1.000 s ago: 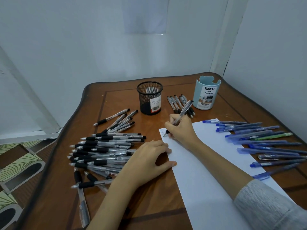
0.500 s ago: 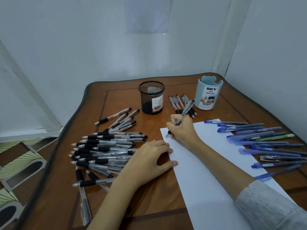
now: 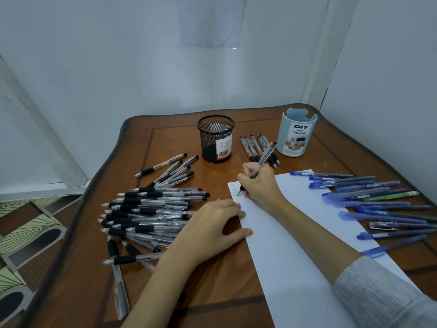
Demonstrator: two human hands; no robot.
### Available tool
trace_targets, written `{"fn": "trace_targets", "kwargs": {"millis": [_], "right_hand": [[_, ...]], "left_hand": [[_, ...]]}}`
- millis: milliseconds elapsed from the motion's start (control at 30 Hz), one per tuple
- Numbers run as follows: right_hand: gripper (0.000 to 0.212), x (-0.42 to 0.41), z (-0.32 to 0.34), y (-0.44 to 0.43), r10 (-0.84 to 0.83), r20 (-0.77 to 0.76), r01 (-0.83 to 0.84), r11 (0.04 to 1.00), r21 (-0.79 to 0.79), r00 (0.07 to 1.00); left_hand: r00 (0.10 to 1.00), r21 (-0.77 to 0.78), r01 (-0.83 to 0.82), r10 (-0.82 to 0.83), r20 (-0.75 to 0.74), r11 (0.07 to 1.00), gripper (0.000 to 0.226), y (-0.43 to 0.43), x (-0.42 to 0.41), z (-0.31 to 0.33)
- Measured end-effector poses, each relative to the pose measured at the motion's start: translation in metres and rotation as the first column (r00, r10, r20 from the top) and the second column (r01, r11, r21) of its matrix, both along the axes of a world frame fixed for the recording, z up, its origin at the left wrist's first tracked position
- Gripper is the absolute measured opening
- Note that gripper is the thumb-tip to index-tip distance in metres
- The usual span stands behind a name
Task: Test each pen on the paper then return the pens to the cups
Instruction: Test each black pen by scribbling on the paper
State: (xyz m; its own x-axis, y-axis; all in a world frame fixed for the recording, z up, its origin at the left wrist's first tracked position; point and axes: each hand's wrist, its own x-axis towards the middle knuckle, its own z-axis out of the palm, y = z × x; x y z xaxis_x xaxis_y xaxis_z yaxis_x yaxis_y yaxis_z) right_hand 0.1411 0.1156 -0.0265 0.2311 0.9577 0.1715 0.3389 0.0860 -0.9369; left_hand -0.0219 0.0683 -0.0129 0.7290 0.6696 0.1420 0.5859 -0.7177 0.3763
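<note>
My right hand (image 3: 261,185) grips a clear black-grip pen (image 3: 266,155) in a writing hold, its tip on the top left corner of the white paper (image 3: 295,245), where small scribbles show. My left hand (image 3: 212,227) rests flat, fingertips and thumb pressing the paper's left edge. A black mesh cup (image 3: 215,138) and a light blue cup (image 3: 296,136) stand at the back. A large pile of black pens (image 3: 151,209) lies left of my left hand. Several black pens (image 3: 254,147) lie between the cups. Blue pens (image 3: 378,204) lie on the right.
The wooden table (image 3: 189,292) has a curved raised rim; its left edge drops to a patterned floor (image 3: 28,233). White walls close in behind and to the right. One green pen (image 3: 392,196) lies among the blue ones.
The view has shifted slightly. My right hand keeps the pen tip at the paper's corner with small writing motion; my left hand stays in place.
</note>
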Motion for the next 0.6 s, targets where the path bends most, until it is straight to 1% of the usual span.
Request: {"fn": "trace_targets", "kwargs": {"millis": [100,233,467,600], "right_hand": [[0.039,0.0016,-0.0003,-0.0011,0.011,-0.018,-0.011,1.0,0.008,1.0],[0.037,0.003,-0.0017,-0.0004,-0.047,-0.042,0.049,0.998,0.032,0.998],[0.041,0.0024,-0.0018,0.0012,0.006,-0.015,-0.005,1.0,0.023,1.0],[0.039,0.0033,-0.0028,0.0009,-0.013,-0.039,0.015,0.999,0.036,0.999]], "left_hand": [[1.0,-0.005,0.001,-0.001,-0.006,1.0,0.05,-0.0005,0.0,0.0001],[1.0,-0.003,0.004,-0.004,-0.005,1.0,0.05,0.0003,-0.0003,0.0003],[1.0,-0.001,0.006,-0.006,0.002,1.0,0.05,-0.0002,-0.0009,-0.0003],[1.0,-0.001,0.005,-0.005,-0.004,1.0,0.05,0.0006,-0.0007,-0.0005]]}}
